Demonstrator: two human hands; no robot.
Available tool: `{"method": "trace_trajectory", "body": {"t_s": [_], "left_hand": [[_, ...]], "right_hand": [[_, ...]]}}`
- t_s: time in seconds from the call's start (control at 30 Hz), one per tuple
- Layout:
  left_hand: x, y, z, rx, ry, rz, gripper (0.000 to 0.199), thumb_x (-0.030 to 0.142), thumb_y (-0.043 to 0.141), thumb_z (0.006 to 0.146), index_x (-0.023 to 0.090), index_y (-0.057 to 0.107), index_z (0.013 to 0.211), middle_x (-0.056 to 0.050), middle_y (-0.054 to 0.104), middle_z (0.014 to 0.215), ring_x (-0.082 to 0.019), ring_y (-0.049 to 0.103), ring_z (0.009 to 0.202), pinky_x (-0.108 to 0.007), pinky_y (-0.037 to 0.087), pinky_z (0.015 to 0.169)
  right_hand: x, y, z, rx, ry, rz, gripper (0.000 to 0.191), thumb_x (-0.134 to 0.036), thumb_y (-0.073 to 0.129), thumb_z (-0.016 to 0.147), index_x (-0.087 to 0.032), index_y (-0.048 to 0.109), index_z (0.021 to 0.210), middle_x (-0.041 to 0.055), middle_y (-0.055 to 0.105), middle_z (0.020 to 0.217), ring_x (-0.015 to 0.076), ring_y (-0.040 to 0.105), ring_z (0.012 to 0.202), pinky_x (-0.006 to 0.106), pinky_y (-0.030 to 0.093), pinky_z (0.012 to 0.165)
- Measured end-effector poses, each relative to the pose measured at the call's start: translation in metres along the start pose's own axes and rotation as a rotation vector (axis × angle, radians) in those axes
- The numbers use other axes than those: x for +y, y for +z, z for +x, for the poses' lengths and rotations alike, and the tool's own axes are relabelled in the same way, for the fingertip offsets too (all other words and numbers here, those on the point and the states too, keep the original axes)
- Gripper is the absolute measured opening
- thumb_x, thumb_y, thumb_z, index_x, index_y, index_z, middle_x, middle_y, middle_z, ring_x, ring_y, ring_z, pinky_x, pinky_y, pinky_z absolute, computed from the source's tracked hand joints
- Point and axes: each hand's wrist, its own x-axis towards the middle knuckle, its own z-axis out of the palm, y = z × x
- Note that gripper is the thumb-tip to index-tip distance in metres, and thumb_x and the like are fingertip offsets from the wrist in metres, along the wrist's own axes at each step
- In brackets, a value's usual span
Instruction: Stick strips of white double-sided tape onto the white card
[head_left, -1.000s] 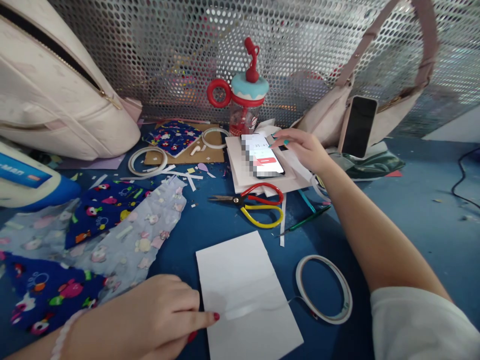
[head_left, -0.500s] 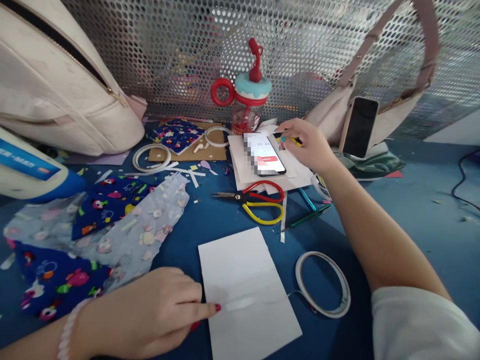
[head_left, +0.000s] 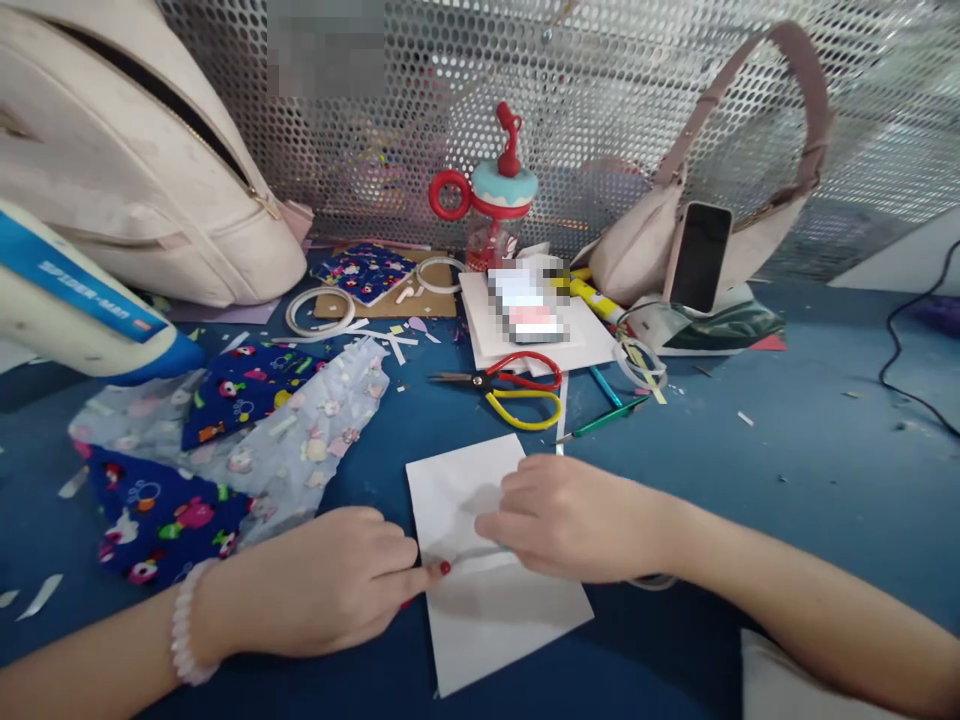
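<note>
A white card (head_left: 480,630) lies on the blue table, with a pale strip of tape (head_left: 476,565) running across its middle. My left hand (head_left: 337,580) rests at the card's left edge, its index fingertip pressing on the strip's left end and the other fingers curled. Over the card's right half is my right hand (head_left: 562,515), its fingers bent together above the strip; what they hold, if anything, is hidden. A tape roll (head_left: 654,581) shows only a sliver beneath my right wrist. Scissors (head_left: 517,385) with red and yellow handles lie behind the card.
Patterned fabric (head_left: 300,440) spreads at the left near a white and blue bottle (head_left: 82,300). A phone (head_left: 529,305) lies on papers before a cup (head_left: 499,200). Bags stand at both back sides, and a green pen (head_left: 607,418) lies right of the scissors.
My right hand has come from beside the phone down onto the card, covering most of the tape roll. My left fingertip still presses the strip's left end. The view has shifted slightly.
</note>
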Motion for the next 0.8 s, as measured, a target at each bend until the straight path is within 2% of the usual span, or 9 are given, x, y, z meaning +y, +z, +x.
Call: {"method": "trace_trajectory", "body": {"t_s": [0.17,0.4,0.63,0.7,0.8], "left_hand": [[0.002,0.002,-0.001,-0.005,0.009,0.062,0.035,0.009,0.048,0.089,0.013,0.051,0.124,-0.001,0.063,0.077,-0.017,0.056,0.062,-0.033,0.036,0.054],[0.003,0.002,-0.002,-0.019,0.003,0.085,0.035,0.011,0.045,0.092,0.013,0.049,0.127,-0.002,0.064,0.079,-0.017,0.058,0.064,-0.033,0.037,0.054],[0.001,0.003,-0.002,-0.024,0.006,0.063,0.037,0.012,0.048,0.091,0.012,0.049,0.128,-0.003,0.064,0.082,-0.018,0.059,0.067,-0.033,0.038,0.057],[0.001,0.003,-0.002,-0.025,0.008,0.063,0.037,0.012,0.048,0.091,0.012,0.048,0.128,-0.003,0.064,0.083,-0.018,0.059,0.067,-0.033,0.038,0.057],[0.001,0.004,-0.002,-0.018,0.012,0.076,0.038,0.012,0.05,0.089,0.013,0.049,0.127,-0.002,0.064,0.082,-0.017,0.058,0.066,-0.034,0.037,0.056]], "right_hand": [[-0.014,0.015,0.002,-0.053,0.02,0.014,0.013,-0.012,0.042,0.09,-0.016,0.055,0.092,0.0012,0.06,0.074,0.0142,0.048,0.065,0.031,0.023,0.057],[-0.014,0.016,0.011,-0.045,0.066,0.112,0.014,-0.019,0.044,0.092,-0.017,0.057,0.097,0.0016,0.065,0.075,0.0141,0.053,0.066,0.03,0.026,0.058],[-0.016,0.015,0.013,-0.074,0.085,0.099,0.011,-0.02,0.046,0.09,-0.017,0.057,0.089,0.0018,0.065,0.072,0.0135,0.054,0.063,0.03,0.024,0.056],[-0.018,0.013,0.013,-0.094,0.121,0.109,0.011,-0.023,0.048,0.09,-0.017,0.057,0.089,0.0021,0.065,0.073,0.0138,0.055,0.063,0.03,0.023,0.056],[-0.021,0.008,0.013,-0.146,0.256,0.113,0.018,-0.031,0.052,0.089,-0.016,0.059,0.085,0.0039,0.067,0.073,0.0151,0.057,0.062,0.03,0.021,0.055]]}}
